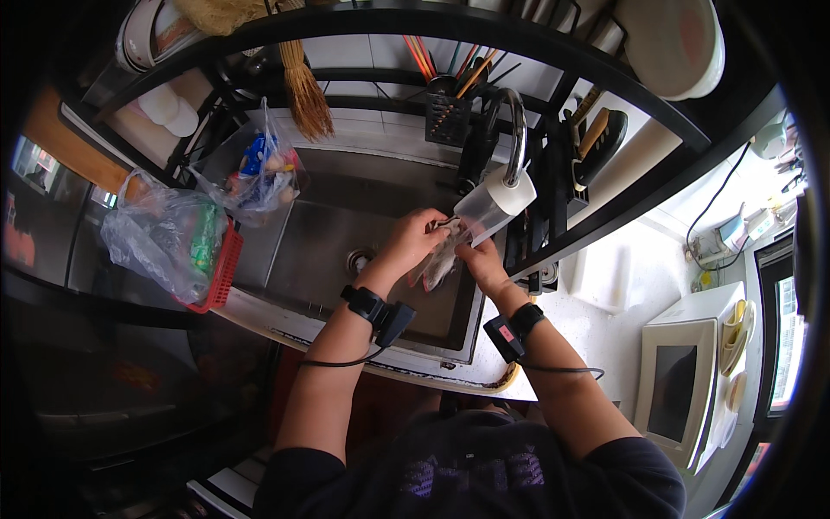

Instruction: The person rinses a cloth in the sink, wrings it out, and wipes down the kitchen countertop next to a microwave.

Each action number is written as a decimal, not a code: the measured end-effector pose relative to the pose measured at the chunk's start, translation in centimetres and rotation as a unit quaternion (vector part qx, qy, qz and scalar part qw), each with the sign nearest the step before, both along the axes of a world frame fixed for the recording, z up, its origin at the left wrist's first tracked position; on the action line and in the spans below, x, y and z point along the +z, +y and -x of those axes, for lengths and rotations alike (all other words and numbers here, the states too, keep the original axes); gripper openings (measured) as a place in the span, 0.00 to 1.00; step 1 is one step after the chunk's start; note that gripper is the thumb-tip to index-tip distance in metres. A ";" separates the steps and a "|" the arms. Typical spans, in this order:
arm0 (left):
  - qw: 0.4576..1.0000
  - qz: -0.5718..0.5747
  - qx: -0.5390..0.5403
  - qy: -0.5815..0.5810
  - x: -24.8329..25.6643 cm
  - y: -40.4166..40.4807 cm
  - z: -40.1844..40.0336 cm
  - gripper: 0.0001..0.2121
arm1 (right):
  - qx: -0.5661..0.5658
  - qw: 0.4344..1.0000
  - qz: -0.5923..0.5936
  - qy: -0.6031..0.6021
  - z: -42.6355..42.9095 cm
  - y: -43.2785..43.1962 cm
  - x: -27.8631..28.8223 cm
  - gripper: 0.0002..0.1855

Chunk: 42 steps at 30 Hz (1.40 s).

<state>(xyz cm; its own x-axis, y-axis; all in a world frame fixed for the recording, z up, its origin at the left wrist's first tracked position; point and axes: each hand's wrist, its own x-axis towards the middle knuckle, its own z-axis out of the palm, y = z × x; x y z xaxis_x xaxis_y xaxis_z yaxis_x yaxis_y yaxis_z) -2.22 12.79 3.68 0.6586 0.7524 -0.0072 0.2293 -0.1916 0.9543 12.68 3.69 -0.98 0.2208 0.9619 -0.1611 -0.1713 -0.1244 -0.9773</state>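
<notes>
Both hands are over the right part of a stainless steel sink [311,240], under the faucet [517,136] with its white spout attachment [509,194]. My left hand [415,243] grips the upper left edge of a limp, wet, greyish-white cloth [442,263] with some red at its lower edge. My right hand [483,263] pinches the same cloth at its right side, just below the spout attachment. The cloth hangs down between the hands into the sink. Part of it is hidden by the fingers and the attachment.
A red plastic basket [228,269] with a plastic bag [155,227] stands on the left rim. Another filled bag [262,172] lies behind it. A black rack [415,23] spans overhead, with a hanging straw brush [301,91]. Knives [593,133] stand right of the faucet; a microwave [681,376] is farther right.
</notes>
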 end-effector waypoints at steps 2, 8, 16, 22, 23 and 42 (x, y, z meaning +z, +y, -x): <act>0.999 -0.022 0.001 -0.037 -0.2 -0.5 -0.1 0.10 | 0.027 0.999 0.015 0.030 0.6 -0.4 0.5 0.31; 0.976 0.166 0.007 -0.143 1.3 -1.4 0.4 0.10 | 0.135 0.990 0.048 0.010 1.4 1.8 -2.4 0.23; 0.960 0.211 0.169 -0.078 -4.1 0.3 7.3 0.08 | 0.052 0.989 0.034 -0.131 0.3 2.6 -1.2 0.26; 0.993 0.075 0.091 -0.010 -6.6 1.9 5.5 0.19 | 0.079 0.995 -0.002 0.058 0.2 2.2 1.2 0.26; 0.993 0.092 0.068 -0.012 -5.8 2.5 4.3 0.20 | 0.091 0.994 0.008 0.063 -0.1 2.2 1.5 0.26; 0.921 -0.119 -0.153 0.337 -4.6 11.3 -6.6 0.22 | 0.090 0.994 0.034 0.055 -0.6 0.7 0.8 0.31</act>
<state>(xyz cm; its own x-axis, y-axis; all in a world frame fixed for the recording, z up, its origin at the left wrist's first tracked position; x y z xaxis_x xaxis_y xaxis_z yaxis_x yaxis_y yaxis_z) 4.36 24.12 -0.91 0.7463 0.5656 -0.3508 0.6552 -0.5314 0.5370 13.24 4.42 -0.20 0.0233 0.9703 -0.2410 -0.2461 -0.2280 -0.9420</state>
